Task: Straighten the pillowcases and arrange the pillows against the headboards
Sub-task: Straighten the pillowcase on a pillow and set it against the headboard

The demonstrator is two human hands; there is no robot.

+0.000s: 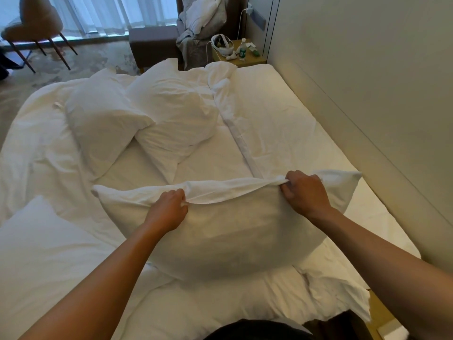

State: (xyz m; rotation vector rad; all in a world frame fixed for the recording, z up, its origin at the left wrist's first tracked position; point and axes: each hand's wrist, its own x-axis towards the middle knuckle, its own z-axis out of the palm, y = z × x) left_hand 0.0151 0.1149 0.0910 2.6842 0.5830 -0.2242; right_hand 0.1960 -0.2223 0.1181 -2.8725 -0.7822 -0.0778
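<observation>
A white pillow (232, 231) stands on its edge in front of me on the bed. My left hand (169, 209) grips the pillowcase's top edge left of the middle. My right hand (304, 190) pinches the same edge further right. The pillowcase hem between both hands is pulled taut. Two more white pillows lie across the bed beyond it: one pillow (103, 123) on the left, overlapping a second pillow (176, 114) beside it. Another pillow (31, 261) sits at my near left. The padded headboard (367, 82) runs along the right side.
The white sheet (277, 119) is rumpled, with a folded seam running down the middle. A bedside table (247, 60) at the far end carries a headset, a bottle and small items. A brown chair (36, 25) and an ottoman (152, 45) stand on the carpet beyond the bed.
</observation>
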